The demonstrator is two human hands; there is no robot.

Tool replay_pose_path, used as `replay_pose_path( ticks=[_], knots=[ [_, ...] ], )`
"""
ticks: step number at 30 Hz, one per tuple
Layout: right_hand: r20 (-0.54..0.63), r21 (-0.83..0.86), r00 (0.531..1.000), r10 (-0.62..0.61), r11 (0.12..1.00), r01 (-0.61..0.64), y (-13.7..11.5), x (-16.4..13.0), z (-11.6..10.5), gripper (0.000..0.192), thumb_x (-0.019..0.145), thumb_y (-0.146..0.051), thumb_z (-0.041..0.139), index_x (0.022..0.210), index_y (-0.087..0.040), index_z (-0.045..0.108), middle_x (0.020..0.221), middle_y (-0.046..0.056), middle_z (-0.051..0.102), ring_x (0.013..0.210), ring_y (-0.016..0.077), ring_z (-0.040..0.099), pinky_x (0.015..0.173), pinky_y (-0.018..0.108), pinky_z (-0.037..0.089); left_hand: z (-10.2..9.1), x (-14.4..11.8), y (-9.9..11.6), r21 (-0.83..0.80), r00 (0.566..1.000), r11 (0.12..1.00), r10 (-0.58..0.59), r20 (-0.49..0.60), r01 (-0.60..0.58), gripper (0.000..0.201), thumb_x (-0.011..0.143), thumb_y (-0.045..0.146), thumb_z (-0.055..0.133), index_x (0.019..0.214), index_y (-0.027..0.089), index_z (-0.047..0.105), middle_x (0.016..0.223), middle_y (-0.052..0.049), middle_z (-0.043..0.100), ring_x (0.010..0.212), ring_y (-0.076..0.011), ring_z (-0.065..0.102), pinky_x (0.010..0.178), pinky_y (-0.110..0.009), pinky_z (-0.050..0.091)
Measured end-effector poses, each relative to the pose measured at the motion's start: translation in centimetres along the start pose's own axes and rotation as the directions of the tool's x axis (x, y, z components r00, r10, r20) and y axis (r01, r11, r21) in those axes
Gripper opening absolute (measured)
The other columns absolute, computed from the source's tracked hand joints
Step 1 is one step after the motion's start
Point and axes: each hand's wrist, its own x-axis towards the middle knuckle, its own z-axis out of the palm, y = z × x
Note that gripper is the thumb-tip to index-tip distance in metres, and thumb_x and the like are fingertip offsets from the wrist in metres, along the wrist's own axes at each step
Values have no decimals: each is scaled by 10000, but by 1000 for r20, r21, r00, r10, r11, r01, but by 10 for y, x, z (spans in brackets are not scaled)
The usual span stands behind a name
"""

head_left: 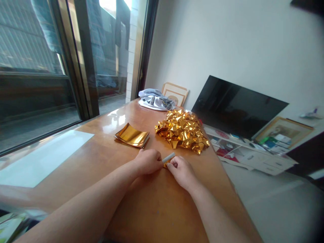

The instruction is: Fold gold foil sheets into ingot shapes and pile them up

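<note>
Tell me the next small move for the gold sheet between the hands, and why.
Probably press the next fold flat: the left hand and right hand pinch a partly folded gold sheet on the table, with folded pieces piled beyond and flat sheets waiting.

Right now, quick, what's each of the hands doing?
Left hand: closed, pinching the small folded gold foil piece on the wooden table.
Right hand: closed, pinching the same piece from its other side.

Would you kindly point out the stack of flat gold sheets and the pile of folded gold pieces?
stack of flat gold sheets (132, 135), head view, top sheet's middle.
pile of folded gold pieces (182, 131), head view, heap's centre.
</note>
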Motion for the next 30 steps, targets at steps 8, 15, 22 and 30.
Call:
replay_pose_path(
  ticks=[8, 15, 22, 30],
  knots=[
    [0, -20, 1000, 1, 1000, -1, -4, 0, -1, 212, 865, -318, 615, 683, -218, 571, 717, -2, 595, 691, 157, 527, 596, 256, 332, 0, 0, 2, 19, 1000, 1000, -18, -9, 18, 255, 800, 417, 518, 716, 246, 687, 787, -27, 748, 786, -230, 663, 722, -339, 399],
    [-11, -45, 1000, 27, 999, -27, -9, 0, -2, 228, 859, -322, 630, 672, -212, 561, 709, -5, 582, 690, 152, 524, 585, 249, 323, -1, 0, 4, 39, 1000, 999, -29, -6, 30, 240, 786, 413, 539, 744, 247, 707, 810, -34, 751, 793, -229, 664, 718, -336, 406],
    [-8, -61, 998, 59, 996, -60, -13, 0, -2, 226, 857, -343, 632, 677, -216, 582, 719, 2, 585, 680, 152, 525, 580, 251, 320, 0, 0, 5, 41, 1000, 999, -30, -2, 30, 254, 786, 432, 528, 742, 248, 698, 807, -40, 745, 791, -242, 664, 709, -345, 413],
    [-7, -63, 998, 64, 996, -65, -8, 3, 0, 193, 838, -339, 660, 702, -221, 590, 723, -1, 590, 693, 159, 529, 597, 253, 332, -1, 0, 6, 35, 999, 999, -40, 1, 40, 272, 774, 480, 540, 752, 253, 688, 841, -38, 746, 820, -253, 663, 770, -380, 416]
  ],
)
